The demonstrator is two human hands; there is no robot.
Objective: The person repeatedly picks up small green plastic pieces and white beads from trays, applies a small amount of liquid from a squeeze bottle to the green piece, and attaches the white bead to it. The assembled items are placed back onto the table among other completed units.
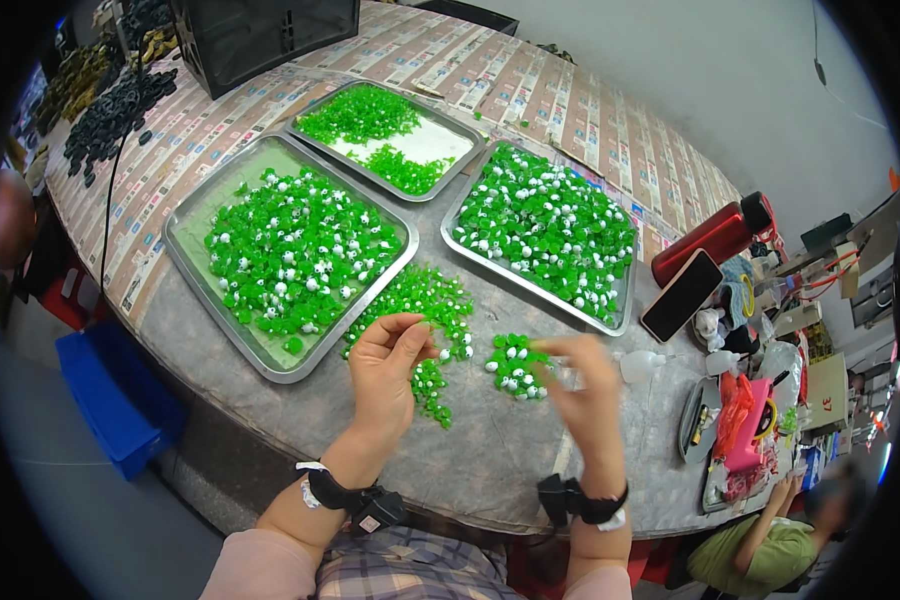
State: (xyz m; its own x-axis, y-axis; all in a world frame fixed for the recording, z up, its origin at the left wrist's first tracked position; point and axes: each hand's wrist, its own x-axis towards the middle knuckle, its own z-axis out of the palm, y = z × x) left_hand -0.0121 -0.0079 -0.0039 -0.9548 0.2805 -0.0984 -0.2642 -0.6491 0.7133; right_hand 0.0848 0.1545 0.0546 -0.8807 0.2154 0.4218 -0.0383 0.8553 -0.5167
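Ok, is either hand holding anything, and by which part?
Cannot tell: the left hand is pinched, but any piece in its pinch is indistinct; the right hand is blurred at the small green-and-white pile.

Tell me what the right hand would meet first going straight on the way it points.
Probably the small green-and-white pile, just left of the right hand; the hand is blurred and its height is unclear, so it might pass just over.

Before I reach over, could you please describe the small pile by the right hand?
Find the tray nearest the red bottle. In front, by the right hand, sits a loose pile: green with many white balls, unlike the mostly green heap farther left.
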